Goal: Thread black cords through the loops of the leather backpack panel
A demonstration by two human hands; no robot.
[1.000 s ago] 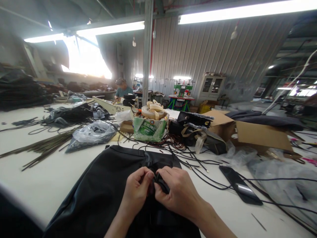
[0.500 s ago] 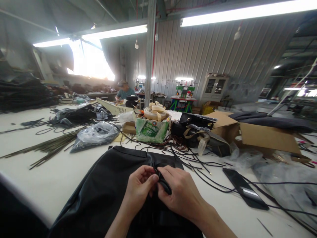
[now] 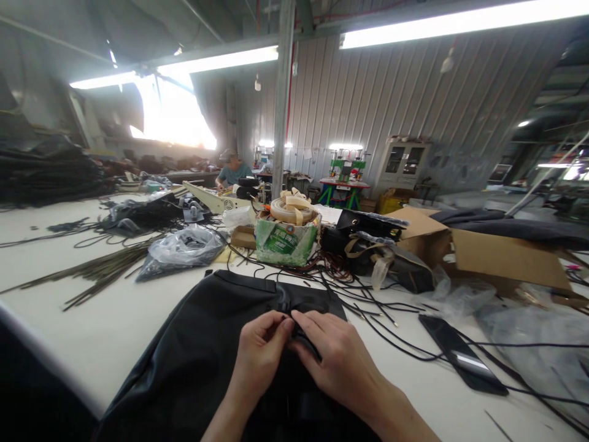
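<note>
Material (image 3: 202, 350), black, smooth and leather-like, is spread over the near part of the white worktop (image 3: 151, 307), directly in front of the person, with its lower portion cut off by the bottom edge of the view. A soft, low sheen is shown along its left side, where long shallow creases are formed and the outline is rounded. Its far edge is finished straight, and a seam-like line is seen running close beside that edge. Toward the upper right, the surface is gathered and bunched, and there a black piece (image 3: 307, 339) is worked at by both hands. By the left hand (image 3: 258, 353) the near side of this piece is pinched, thumb and forefinger being brought together at the tips with the other fingers curled behind. By the right hand (image 3: 338, 350) it is gripped from the other side, the fingers being laid over it and the thumb tucked beneath, with only a narrow gap left. Whether a fold or a separate strip is held cannot be told, as the spot is dark and partly covered. Just beyond the material, black cords (image 3: 340, 283) are tangled on the worktop, and a green-and-white carton (image 3: 285, 242) is topped with coiled beige tape (image 3: 289, 213).
</note>
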